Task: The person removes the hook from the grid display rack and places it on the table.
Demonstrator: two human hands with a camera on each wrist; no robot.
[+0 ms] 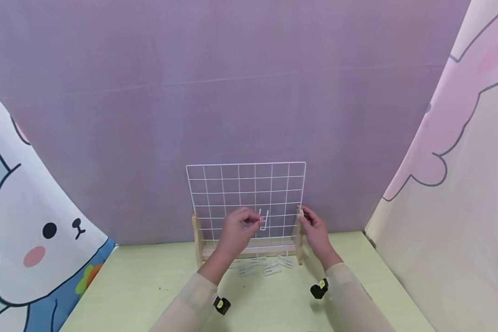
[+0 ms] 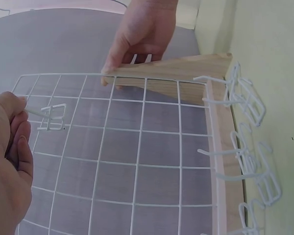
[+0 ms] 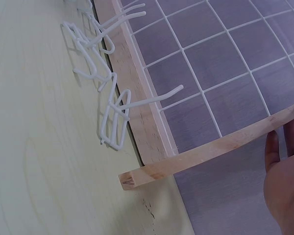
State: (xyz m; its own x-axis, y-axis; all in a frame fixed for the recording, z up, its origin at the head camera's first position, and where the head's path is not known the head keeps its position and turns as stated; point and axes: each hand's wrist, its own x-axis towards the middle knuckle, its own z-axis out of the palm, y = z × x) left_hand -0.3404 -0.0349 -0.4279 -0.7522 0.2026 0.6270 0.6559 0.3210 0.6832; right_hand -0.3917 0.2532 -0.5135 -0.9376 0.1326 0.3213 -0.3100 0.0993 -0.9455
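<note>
My left hand [image 1: 238, 230] pinches a white wire hook [image 1: 263, 221] by its prong, in front of the wire grid. Up close in the left wrist view, the hook's looped frame [image 2: 52, 117] is by the grid's wires; whether it touches them I cannot tell. A white wire grid [image 1: 246, 192] stands upright in a wooden stand [image 1: 197, 240]. My right hand [image 1: 315, 230] grips the stand's right side post near its top, thumb and fingers on either side of the wood [image 3: 220, 147]. Several more white hooks [image 1: 271, 268] lie on the table before the stand.
The pale green-yellow table [image 1: 149, 281] runs back to a purple cloth backdrop [image 1: 249, 92]. Cartoon-printed panels [image 1: 33, 221] flank it on the left and right. Small black devices [image 1: 222, 305] are worn at both wrists.
</note>
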